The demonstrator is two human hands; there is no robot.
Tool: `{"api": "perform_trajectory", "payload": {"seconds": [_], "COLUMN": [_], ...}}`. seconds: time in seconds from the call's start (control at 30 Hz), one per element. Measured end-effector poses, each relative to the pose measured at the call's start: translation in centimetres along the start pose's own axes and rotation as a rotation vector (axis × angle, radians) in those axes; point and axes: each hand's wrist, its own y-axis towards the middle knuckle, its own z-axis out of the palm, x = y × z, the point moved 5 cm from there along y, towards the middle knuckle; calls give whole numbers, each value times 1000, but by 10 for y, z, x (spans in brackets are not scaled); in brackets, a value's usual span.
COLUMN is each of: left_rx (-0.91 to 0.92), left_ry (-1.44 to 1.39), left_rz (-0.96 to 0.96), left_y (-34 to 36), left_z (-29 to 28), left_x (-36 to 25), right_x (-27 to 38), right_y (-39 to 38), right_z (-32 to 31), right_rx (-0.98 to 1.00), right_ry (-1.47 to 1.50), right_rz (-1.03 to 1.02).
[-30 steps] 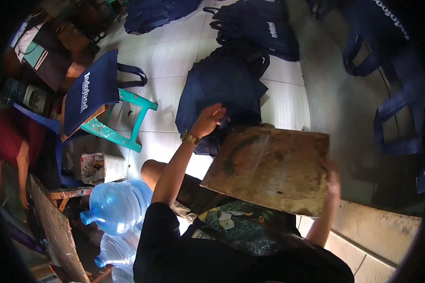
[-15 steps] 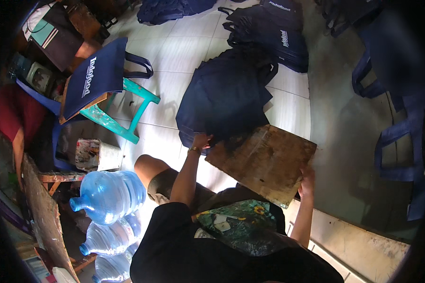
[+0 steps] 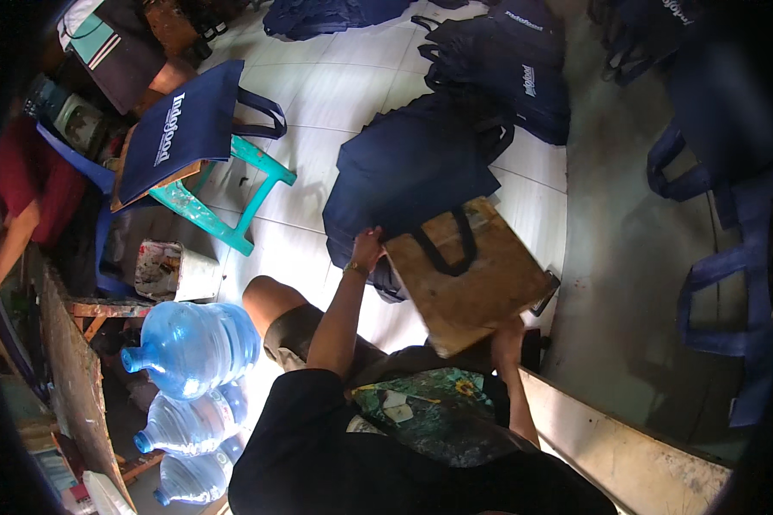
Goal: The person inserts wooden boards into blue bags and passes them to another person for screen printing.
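My right hand [image 3: 507,341] grips the near edge of a worn brown wooden board [image 3: 489,287]. The board is tilted, and its far edge meets the mouth side of a navy fabric bag [image 3: 404,172] on top of a pile. One dark bag handle [image 3: 448,268] loops over the board's upper face. At the board's left corner, my left hand [image 3: 368,249] has its fingers closed on the bag's edge. Whether the board's far edge is inside the bag or only against it, I cannot tell.
Left stand a turquoise stool [image 3: 253,163] with a printed navy bag [image 3: 180,129] on it, a paint-stained white bucket [image 3: 199,275] and several large blue water jugs [image 3: 202,348]. More navy bags [image 3: 507,77] lie beyond. Another person's arm [image 3: 13,245] shows far left.
The board has turned and shifted left against the bag, and a handle now lies over it. My right hand has moved left and nearer to me. My left hand stays at the bag's edge.
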Motion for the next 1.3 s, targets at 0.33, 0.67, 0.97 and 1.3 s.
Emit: {"api": "perform_trajectory", "payload": {"seconds": [0.33,0.67,0.97,1.3], "left_rx": [-139,-253,-111,-481], "left_ry": [-352,-157,263,-35], "left_rz": [-399,-191,-219,-1], "left_y": [23,48,-191,-227], "left_z": [-68,-130,-63,-85], "left_x": [-17,-33,-168,-215], "right_x": [80,133,59,114], "right_y": [172,214,18,-4], "right_z": [5,160,-2,61], "right_rx": [257,357,393,404], "right_ry": [46,93,-45,1065], "right_rz": [85,81,400,222]}}
